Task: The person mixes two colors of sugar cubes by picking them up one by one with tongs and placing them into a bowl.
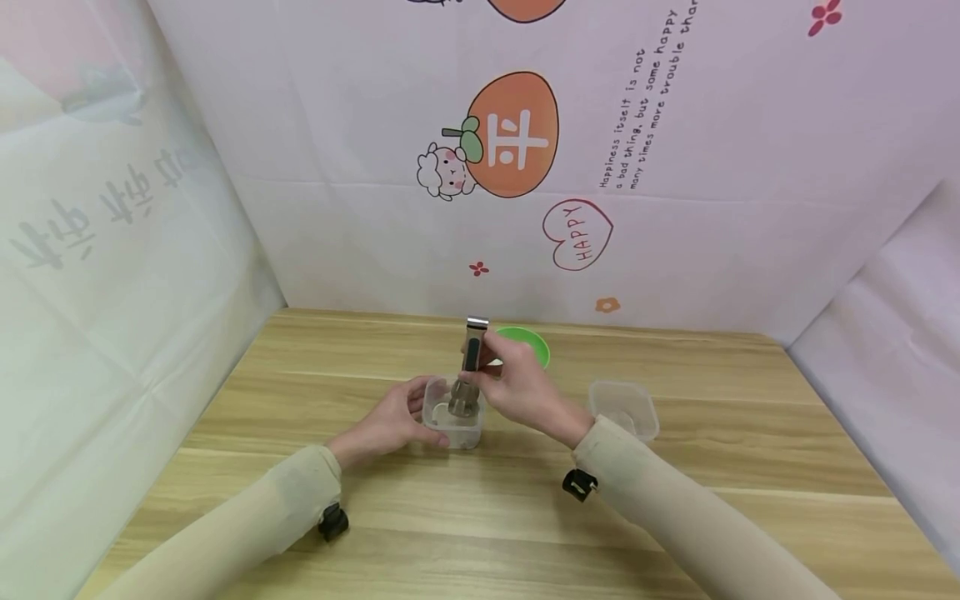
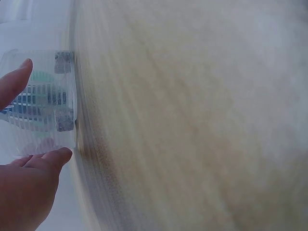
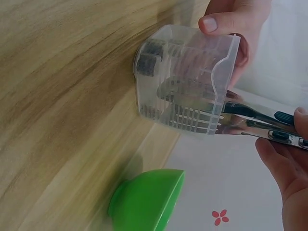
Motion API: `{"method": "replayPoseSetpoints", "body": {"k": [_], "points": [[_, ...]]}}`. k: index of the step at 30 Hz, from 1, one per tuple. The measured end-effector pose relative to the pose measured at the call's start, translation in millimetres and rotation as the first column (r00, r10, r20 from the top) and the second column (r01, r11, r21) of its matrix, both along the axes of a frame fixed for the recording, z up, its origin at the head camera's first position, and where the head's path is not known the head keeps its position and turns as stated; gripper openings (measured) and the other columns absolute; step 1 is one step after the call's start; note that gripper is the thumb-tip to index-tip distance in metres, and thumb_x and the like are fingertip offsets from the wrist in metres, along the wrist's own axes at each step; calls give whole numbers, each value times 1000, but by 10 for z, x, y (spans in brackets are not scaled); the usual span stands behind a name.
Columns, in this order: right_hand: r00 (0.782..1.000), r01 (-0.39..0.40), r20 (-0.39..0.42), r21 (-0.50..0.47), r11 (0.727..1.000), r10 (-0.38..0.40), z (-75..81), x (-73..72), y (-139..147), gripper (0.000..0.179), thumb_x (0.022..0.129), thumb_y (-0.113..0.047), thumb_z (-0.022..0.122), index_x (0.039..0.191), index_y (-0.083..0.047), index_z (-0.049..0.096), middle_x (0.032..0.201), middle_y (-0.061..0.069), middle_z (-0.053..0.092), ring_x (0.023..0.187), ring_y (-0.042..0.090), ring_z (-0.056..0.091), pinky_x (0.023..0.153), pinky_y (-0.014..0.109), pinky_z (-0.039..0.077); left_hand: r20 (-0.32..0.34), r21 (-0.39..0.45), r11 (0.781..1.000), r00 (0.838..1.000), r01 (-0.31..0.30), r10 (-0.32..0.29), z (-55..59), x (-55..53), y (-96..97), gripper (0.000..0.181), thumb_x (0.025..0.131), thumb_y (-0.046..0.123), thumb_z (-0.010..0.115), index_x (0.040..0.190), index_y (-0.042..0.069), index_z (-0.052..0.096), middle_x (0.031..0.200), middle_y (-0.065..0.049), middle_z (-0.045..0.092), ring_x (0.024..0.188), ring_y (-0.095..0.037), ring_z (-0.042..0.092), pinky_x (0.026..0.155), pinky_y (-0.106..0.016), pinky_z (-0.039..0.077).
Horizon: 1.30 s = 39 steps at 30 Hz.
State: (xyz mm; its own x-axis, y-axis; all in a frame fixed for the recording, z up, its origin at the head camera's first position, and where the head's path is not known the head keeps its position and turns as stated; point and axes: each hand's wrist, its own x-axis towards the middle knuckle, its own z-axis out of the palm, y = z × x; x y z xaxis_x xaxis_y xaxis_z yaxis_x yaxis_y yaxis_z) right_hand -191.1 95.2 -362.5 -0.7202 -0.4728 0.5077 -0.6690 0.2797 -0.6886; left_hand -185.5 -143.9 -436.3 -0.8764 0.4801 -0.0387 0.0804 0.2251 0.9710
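My right hand (image 1: 525, 390) holds a bundle of cutlery (image 1: 472, 346) with dark green and silver handles. A fork (image 3: 199, 120) and a spoon (image 3: 175, 91) show through the wall, their heads down inside a clear plastic container (image 1: 463, 438). The container stands on the wooden table, slotted along its sides. My left hand (image 1: 390, 419) grips it from the left, with the thumb (image 2: 17, 82) on one side and fingers on the other. Exactly how many pieces are in the bundle I cannot tell.
Behind my right hand sits a green bowl (image 1: 537, 340), partly hidden. A second clear plastic container (image 1: 626, 404) stands to the right, close to my right forearm. A printed white cloth (image 1: 360, 208) hangs beyond the table's far edge, with white cloths at both sides.
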Motion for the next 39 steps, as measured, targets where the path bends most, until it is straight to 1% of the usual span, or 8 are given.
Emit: {"method": "replayPoseSetpoints", "body": {"k": [8,12,17,21,24,30,36,39], "points": [[995,65,76,-52,996,-61,12,36,-38,28,90,6,80,112,-2,65,97,7,73,90,19,74,77,26,65,-14,-9,1000,1000,8,-9,6,-2,-4,92,79,2,92,156,-4,40,151,-21,55,139,-36,53,115,-44,48],[995,77,67,-74,994,-72,6,32,-33,29,89,9,80,112,-1,65,96,9,73,88,22,75,76,27,65,-5,-5,1000,1000,11,-11,-1,-6,4,92,79,2,92,155,-3,40,150,-20,56,139,-35,54,115,-45,47],[997,73,42,-68,995,-70,-29,12,-22,27,89,12,78,108,-1,64,96,9,72,87,23,75,74,26,65,6,5,1000,1000,-2,2,-7,-5,-1,96,78,0,92,157,-7,37,154,-24,50,142,-39,50,116,-48,45],[994,108,39,-70,992,-105,-72,0,-15,24,89,12,78,106,0,64,94,8,72,84,21,75,72,26,65,12,10,1000,1000,-6,6,4,-1,5,97,78,-1,91,157,-8,36,157,-25,47,144,-40,46,118,-49,42],[987,159,44,-76,984,-156,-97,4,-17,22,90,10,78,105,2,64,90,8,73,81,19,73,69,27,65,4,11,1000,1000,-6,6,6,-2,12,97,77,-2,92,156,-8,36,157,-26,47,144,-40,47,118,-49,43],[961,275,52,-97,957,-271,-90,17,-65,20,90,4,81,99,-4,65,83,3,71,73,15,68,63,27,63,-6,7,1000,1000,-5,5,29,-8,18,96,78,-2,91,156,-8,37,154,-24,50,141,-40,50,116,-48,45],[945,325,93,-140,935,-315,-95,4,-62,21,87,4,83,96,-4,66,81,5,69,72,18,66,62,29,63,14,-3,1000,1000,-9,9,20,-1,12,98,78,-1,92,157,-7,36,154,-24,50,142,-39,49,117,-45,45],[938,345,89,-145,927,-335,-80,-3,-39,22,86,4,84,94,-3,66,79,5,68,71,18,66,62,30,63,17,-1,1000,1000,-11,11,22,-1,17,98,77,-1,92,157,-7,36,155,-25,49,143,-39,48,117,-45,44]]}}
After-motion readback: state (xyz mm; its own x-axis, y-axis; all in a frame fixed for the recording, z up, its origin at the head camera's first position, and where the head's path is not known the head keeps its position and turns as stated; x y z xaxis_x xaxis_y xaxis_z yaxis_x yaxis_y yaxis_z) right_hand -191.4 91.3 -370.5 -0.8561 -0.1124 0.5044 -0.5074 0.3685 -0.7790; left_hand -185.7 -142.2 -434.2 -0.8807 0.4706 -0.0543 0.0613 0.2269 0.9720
